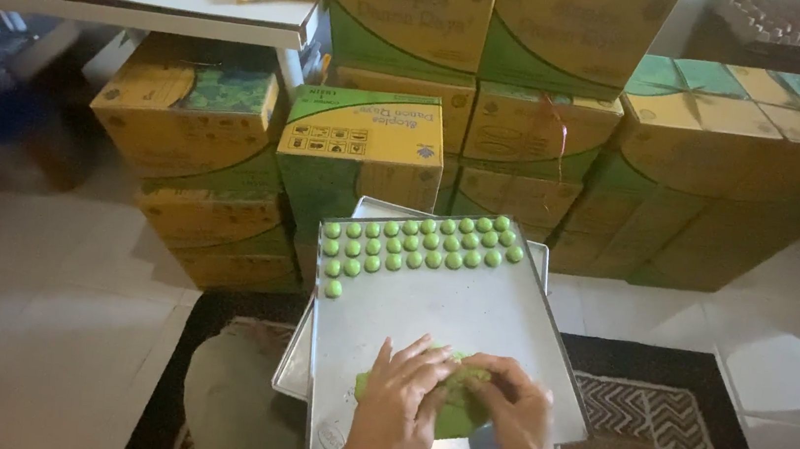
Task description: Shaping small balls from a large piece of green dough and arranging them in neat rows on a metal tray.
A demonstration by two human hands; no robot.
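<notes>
Green dough lump (459,419) mostly hidden under both hands (455,409).

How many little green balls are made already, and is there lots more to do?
About three rows of small green balls sit at the far end of the metal tray, plus a few starting a fourth row. Both the left hand and right hand are pressing a lump of green dough. Most of the tray is bare, so plenty remains.

- L hand (398,400): palm down, fingers spread, pointing up-right, wrist at bottom edge.
- R hand (521,415): fingers curled inward toward L, fingertips touching L's.
</notes>
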